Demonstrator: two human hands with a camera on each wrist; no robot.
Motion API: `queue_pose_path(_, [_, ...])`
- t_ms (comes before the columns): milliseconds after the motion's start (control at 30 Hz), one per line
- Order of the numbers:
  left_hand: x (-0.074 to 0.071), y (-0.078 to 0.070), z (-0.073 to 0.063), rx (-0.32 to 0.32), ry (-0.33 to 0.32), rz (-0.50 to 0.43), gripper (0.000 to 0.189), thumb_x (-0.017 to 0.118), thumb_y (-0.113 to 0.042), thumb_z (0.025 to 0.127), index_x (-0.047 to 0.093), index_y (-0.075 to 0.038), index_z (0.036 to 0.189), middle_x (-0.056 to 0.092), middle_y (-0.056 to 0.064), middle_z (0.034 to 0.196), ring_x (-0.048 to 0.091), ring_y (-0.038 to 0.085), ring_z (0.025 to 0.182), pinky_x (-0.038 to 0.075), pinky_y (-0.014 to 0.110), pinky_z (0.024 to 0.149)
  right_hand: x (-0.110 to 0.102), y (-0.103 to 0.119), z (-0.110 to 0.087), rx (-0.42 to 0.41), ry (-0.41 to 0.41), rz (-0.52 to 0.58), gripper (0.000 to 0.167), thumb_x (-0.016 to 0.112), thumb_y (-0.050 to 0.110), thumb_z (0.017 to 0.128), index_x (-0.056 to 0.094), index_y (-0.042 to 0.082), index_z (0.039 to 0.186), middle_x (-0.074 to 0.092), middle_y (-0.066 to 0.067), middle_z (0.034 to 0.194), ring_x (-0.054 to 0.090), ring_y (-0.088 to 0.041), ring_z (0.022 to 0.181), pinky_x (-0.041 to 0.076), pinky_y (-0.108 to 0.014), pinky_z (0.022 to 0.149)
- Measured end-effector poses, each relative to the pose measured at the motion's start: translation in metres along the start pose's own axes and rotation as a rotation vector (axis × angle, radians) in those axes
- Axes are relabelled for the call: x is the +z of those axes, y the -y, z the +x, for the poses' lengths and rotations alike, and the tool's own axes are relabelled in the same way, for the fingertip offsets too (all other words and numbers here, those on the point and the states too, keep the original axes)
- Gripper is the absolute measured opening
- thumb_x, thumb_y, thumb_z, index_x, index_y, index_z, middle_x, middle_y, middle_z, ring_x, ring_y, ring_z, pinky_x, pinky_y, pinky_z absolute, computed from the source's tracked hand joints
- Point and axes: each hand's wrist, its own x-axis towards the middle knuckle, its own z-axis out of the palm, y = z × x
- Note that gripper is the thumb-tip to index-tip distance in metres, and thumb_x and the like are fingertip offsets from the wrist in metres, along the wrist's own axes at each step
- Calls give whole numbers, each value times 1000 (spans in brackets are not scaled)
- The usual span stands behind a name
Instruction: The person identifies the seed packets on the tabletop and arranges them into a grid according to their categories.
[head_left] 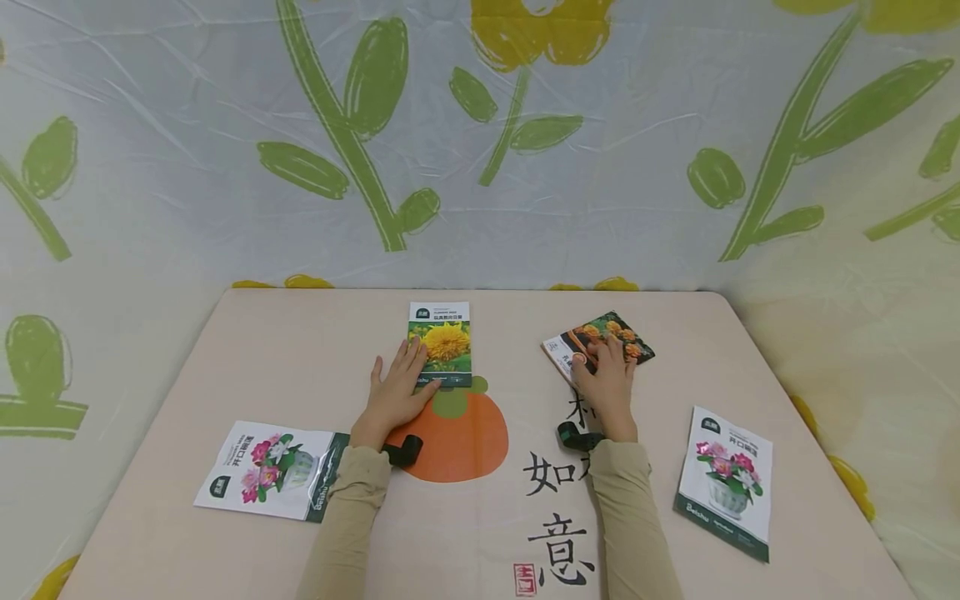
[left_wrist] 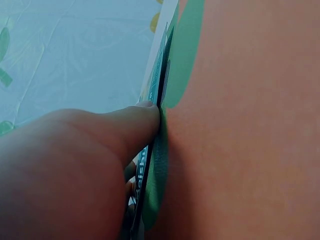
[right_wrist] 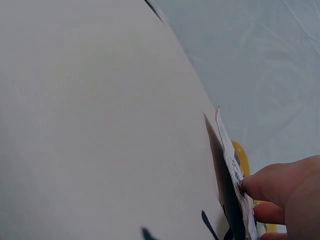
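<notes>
My left hand [head_left: 399, 393] rests, fingers spread, on the lower left of a flower seed packet [head_left: 450, 346] with a yellow bloom, near the back of the table. In the left wrist view the thumb [left_wrist: 135, 120] lies at the packet's lower edge. My right hand [head_left: 609, 385] touches the face of another seed packet [head_left: 637, 346], printed with orange flowers and lying at a slant. The right wrist view shows thumb and fingers on that packet's front [right_wrist: 231, 162]; its near edge stands a little off the table. The right fingertips are partly hidden.
Two more seed packets with pink flowers lie flat: one [head_left: 255, 467] left of the left forearm, one [head_left: 726, 492] at the right. The pale table mat [head_left: 300, 350] bears an orange fruit print [head_left: 465, 442] and black characters. A flowered curtain [head_left: 585, 233] hangs behind.
</notes>
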Motion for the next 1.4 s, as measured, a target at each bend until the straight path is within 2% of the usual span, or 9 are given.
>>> queue_pose_path(167, [3,-2,2,7,6,6,74,46,-47,103,16,-10,159,3,5,167,-3,24,153,-10,60,116,-2,2,-2,-6,3,16,44,49,22,99,52,-12,127,18,-32,158,4,-43,150,-7,-64,115])
queue_pose_path(400, [1,2,-1,7,4,-1,74,48,-46,103,15,-10,159,4,6,166,-2,25,153,-10,61,116,1,6,0,-30,8,56,40,50,19,98,52,-12,122,27,-33,154,6,-43,149,-7,-66,114])
queue_pose_path(600, [1,3,0,-1,14,3,74,46,-48,103,14,-12,159,2,5,167,-5,24,152,-11,60,116,3,9,-1,-47,9,83,41,51,17,96,51,-14,123,23,-34,155,5,-44,149,-6,-66,115])
queue_pose_path(800, [1,2,0,13,-6,-1,74,48,-45,103,15,-10,159,4,7,166,-2,26,153,-10,62,115,6,13,-1,-56,21,76,37,50,17,95,51,-12,120,22,-33,156,7,-43,150,-5,-65,115])
queue_pose_path(1200, [1,3,0,3,15,-1,74,45,-48,103,13,-12,159,2,5,166,-4,25,153,-11,60,115,9,13,1,-97,41,105,36,53,19,97,49,-11,118,21,-32,157,8,-42,150,-7,-62,116])
queue_pose_path(1400, [1,2,-1,10,4,1,74,46,-47,103,14,-11,159,4,7,166,-2,26,153,-10,61,115,9,16,3,-123,42,107,39,56,18,97,48,-12,119,28,-34,153,11,-43,149,-7,-63,116])
